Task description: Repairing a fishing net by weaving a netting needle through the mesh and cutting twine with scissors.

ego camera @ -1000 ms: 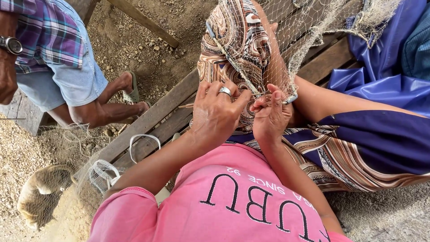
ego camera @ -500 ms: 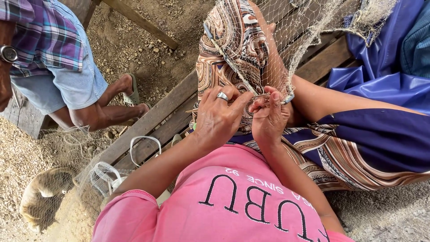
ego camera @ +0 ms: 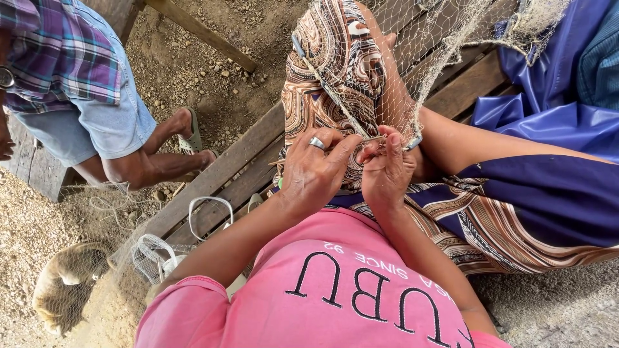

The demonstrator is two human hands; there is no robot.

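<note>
Fishing net (ego camera: 425, 71), fine and pale, drapes over the person's raised knee, which is covered by brown patterned cloth (ego camera: 335, 71), and both hands work on it just in front of that knee. The left hand (ego camera: 316, 174), wearing a silver ring (ego camera: 316, 142), has its fingers (ego camera: 345, 151) pinched closed on the mesh and on a thin sliver-like tool, too small to identify. The right hand (ego camera: 385, 173) sits just beside it, fingertips touching the left hand's, pinched closed on the same patch of net. A thicker cord (ego camera: 322, 80) runs diagonally along the net's edge across the knee. Below the hands is the person's pink shirt (ego camera: 335, 296); to the right, a striped skirt and blue cloth. They sit on a slatted wooden bench (ego camera: 219, 177), with more net and white cord loops (ego camera: 209, 206) at its left end. On the gravel ground (ego camera: 193, 58) to the upper left, another person in a plaid shirt (ego camera: 61, 51) and sandals sits well apart.
</note>
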